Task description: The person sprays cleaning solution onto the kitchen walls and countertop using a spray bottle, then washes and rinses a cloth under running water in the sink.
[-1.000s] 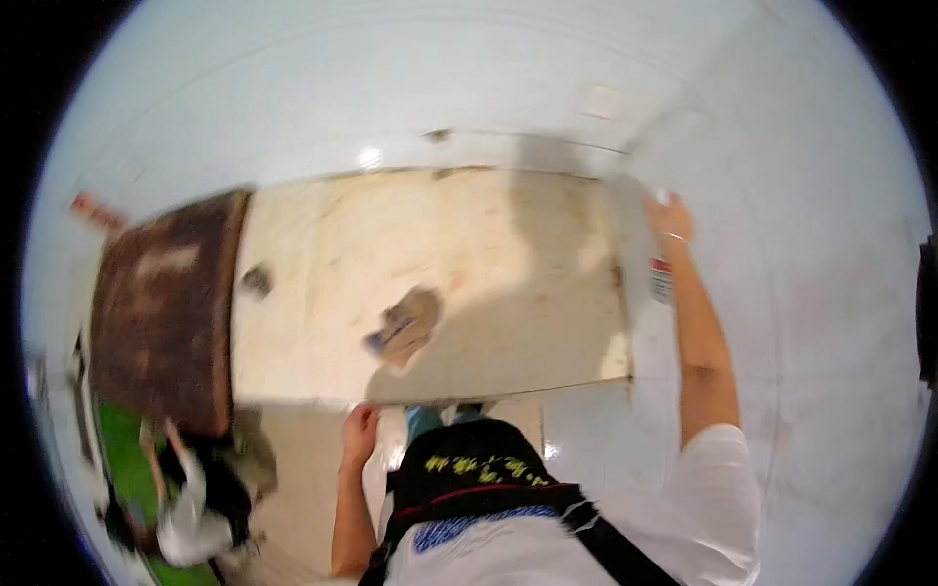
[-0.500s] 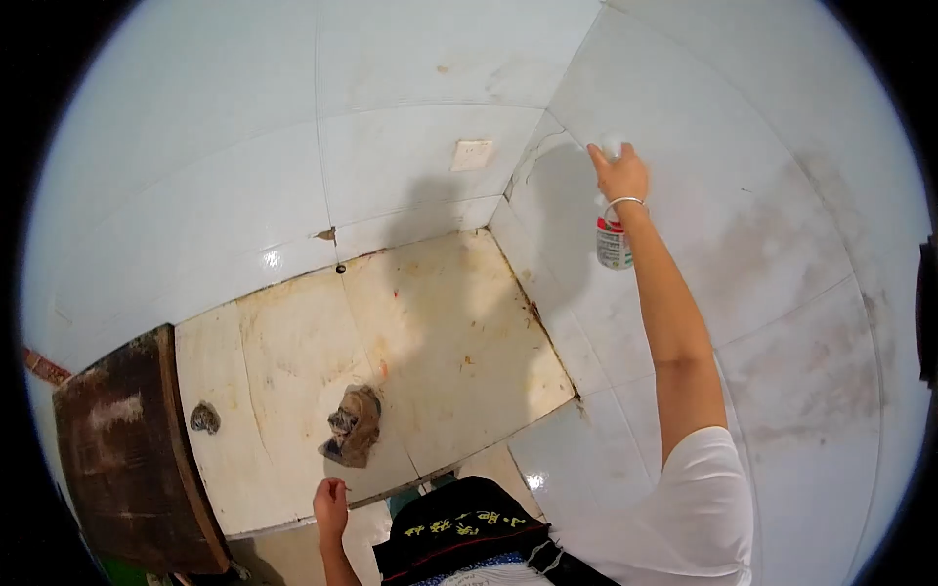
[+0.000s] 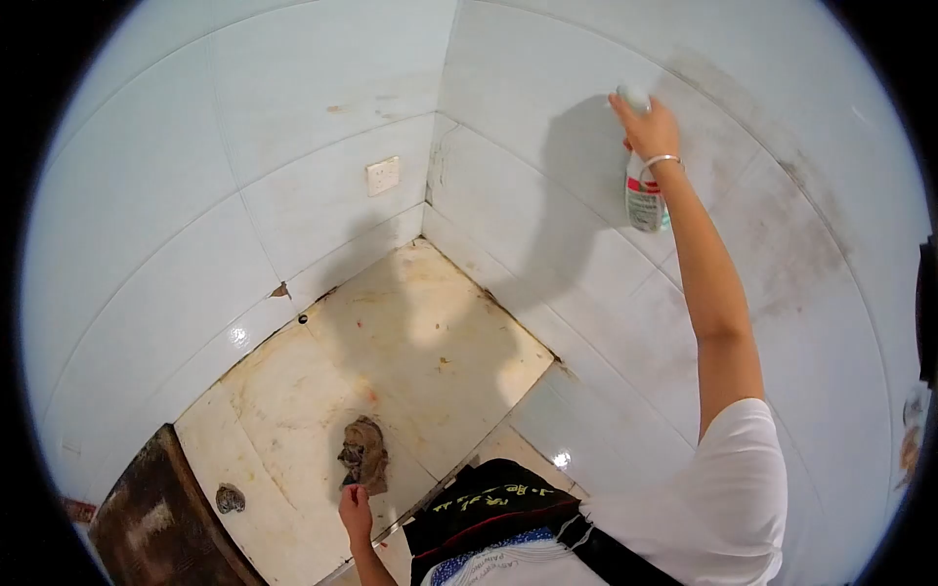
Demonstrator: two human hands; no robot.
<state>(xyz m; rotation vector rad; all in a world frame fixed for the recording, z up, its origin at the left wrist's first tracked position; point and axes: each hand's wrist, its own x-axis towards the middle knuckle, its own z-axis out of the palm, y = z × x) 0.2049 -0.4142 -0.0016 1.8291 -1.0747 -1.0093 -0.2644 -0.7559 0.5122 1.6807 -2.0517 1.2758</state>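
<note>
My right hand [image 3: 653, 129] is raised at the tiled wall on the right, closed around the neck of a spray bottle [image 3: 645, 203]. The bottle has a white head, a red band and a printed label, and hangs upright below my fingers. Low in the view, my left hand [image 3: 356, 510] is closed near the front edge of the stained slab [image 3: 459, 342]. What its fingers hold, if anything, I cannot make out. Just beyond it lies a crumpled brown rag [image 3: 364, 454], and farther left sits a small dark wad, perhaps a scouring pad [image 3: 231, 498].
Grey smudges mark the right wall [image 3: 772, 234]. A wall socket [image 3: 383, 176] sits left of the corner. A dark, worn wooden board [image 3: 156, 518] stands at the lower left. There is a small round hole [image 3: 303, 319] at the slab's back edge.
My view has turned to the right. My right hand has moved with the spray bottle farther along the right wall, towards the smudges. My left hand is still low, now closer to the rag.
</note>
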